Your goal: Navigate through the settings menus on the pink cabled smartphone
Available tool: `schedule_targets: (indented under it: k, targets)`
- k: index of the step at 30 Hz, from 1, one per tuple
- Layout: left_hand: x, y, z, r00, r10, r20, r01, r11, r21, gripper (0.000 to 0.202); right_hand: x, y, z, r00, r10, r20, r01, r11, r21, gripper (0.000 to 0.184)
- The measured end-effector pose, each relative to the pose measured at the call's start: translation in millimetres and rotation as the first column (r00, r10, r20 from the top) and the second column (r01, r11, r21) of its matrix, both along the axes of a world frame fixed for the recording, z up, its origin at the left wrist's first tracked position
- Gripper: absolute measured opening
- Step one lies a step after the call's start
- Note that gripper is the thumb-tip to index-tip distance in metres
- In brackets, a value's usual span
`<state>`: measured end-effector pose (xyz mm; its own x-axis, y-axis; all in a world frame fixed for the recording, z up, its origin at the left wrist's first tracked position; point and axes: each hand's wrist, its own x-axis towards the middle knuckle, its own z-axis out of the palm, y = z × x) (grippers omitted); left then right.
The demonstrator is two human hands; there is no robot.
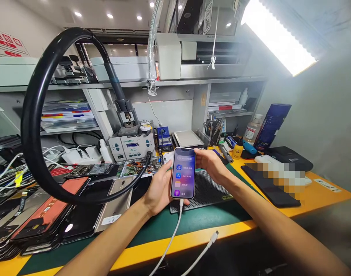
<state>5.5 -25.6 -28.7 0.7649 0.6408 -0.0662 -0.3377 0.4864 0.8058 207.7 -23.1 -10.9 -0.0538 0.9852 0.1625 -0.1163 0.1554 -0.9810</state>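
A smartphone (183, 180) with a lit screen stands nearly upright above the bench. Its screen shows a list of app icons, App Store among them. My left hand (158, 191) is closed round the phone's left side and lower back. At the phone's upper right edge, my right hand (212, 164) grips with curled fingers, which are partly hidden. A white charging cable (175, 230) is plugged into the phone's bottom end. Another white cable (205, 249) hangs below with its plug loose. Behind the phone lies a dark perforated mat (210, 188).
Stacked phone parts (48, 211) cover the bench's left side. A thick black hose (27, 115) loops up from the hot air station (133, 145). At right are a black slab (267, 188), a clear bottle (252, 128) and a blue cylinder (273, 124). A bright lamp (279, 34) hangs above.
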Motion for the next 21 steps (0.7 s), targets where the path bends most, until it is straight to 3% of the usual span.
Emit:
schedule_targets:
  k: [3,8,15,21]
  targets:
    - [-0.2,-0.7,-1.0,1.000,-0.001,-0.012,0.001,1.000,0.003,0.061,-1.2,2.0,-1.4,0.999,-0.043,0.015,0.043,0.999,-0.014,0.050]
    - [-0.2,-0.6,-2.6,1.000,0.000,-0.024,0.000,1.000,0.009,0.061,-1.9,3.6,-1.7,0.995,-0.078,0.063,0.079,0.997,-0.007,0.053]
    - [-1.4,0.1,-0.6,0.999,-0.012,-0.034,0.012,1.000,0.017,0.061,1.1,-0.7,1.3,0.994,-0.051,0.096,0.046,0.998,0.053,0.040]
    - [-0.5,-1.7,-0.6,0.998,-0.015,-0.059,0.015,1.000,0.011,0.062,-2.7,-1.8,0.5,0.991,-0.081,0.108,0.074,0.995,0.064,0.041]
